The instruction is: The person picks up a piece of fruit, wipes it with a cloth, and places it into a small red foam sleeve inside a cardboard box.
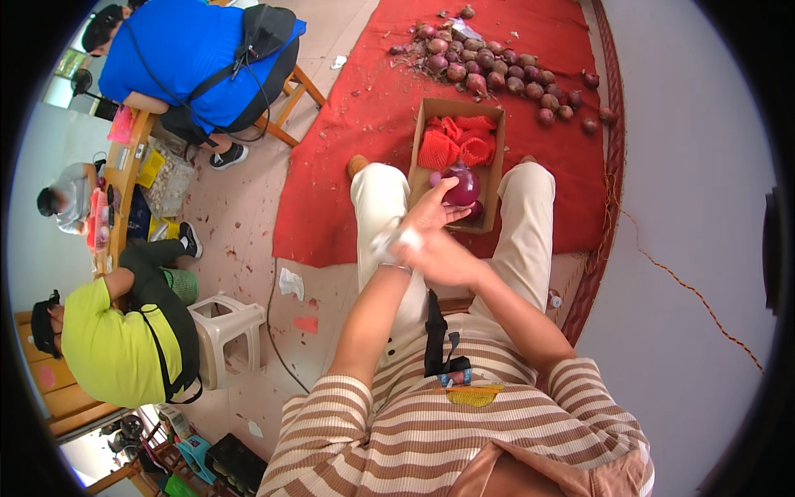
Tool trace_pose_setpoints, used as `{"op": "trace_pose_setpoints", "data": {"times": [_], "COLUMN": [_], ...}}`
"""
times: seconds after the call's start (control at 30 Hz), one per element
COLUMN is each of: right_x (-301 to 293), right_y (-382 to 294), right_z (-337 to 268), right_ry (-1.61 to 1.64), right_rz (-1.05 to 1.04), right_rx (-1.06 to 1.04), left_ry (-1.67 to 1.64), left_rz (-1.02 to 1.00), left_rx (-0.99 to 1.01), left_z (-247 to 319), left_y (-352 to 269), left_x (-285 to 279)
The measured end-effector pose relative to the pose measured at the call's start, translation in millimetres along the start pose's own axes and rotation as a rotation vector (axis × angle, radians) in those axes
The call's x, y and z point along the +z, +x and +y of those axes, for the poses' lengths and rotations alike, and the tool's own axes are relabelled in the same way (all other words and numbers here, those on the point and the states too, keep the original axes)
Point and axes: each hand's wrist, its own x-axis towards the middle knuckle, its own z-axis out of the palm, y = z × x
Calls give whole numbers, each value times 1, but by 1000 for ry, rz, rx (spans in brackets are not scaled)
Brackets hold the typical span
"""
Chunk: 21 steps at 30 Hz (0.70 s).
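My left hand (pixel 433 205) holds a glossy purple onion (pixel 463 187) over an open cardboard box (pixel 421 124) between my knees. Across my left wrist reaches my right hand (pixel 438 256), blurred, with its fingers around a white wad (pixel 397 243) that looks like tissue or cloth. Red foam net sleeves (pixel 461 141) fill the far half of the box. Beneath the held onion, another purple onion (pixel 475 211) lies in the near part, partly hidden. Something small and pink-purple shows beside my left thumb; I cannot tell what it is.
A red cloth (pixel 335 186) covers the floor, with a pile of unpeeled onions (pixel 487 65) and loose skins at the far right. A pale wall (pixel 689 155) rises on the right. Leftward are a white plastic stool (pixel 230 317), a cable (pixel 273 335) and several people at a wooden table (pixel 131 168).
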Motion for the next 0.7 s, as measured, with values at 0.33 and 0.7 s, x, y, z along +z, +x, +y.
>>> {"op": "trace_pose_setpoints", "data": {"times": [0.33, 0.7], "right_x": [-73, -74], "right_y": [-3, 6], "right_z": [80, 99], "right_ry": [-322, -66], "right_rz": [880, 894], "right_rx": [-46, 225], "left_ry": [-10, -25], "left_rz": [96, 79], "left_rx": [104, 141], "left_z": [-8, -2], "left_y": [11, 7], "left_x": [-7, -9]}}
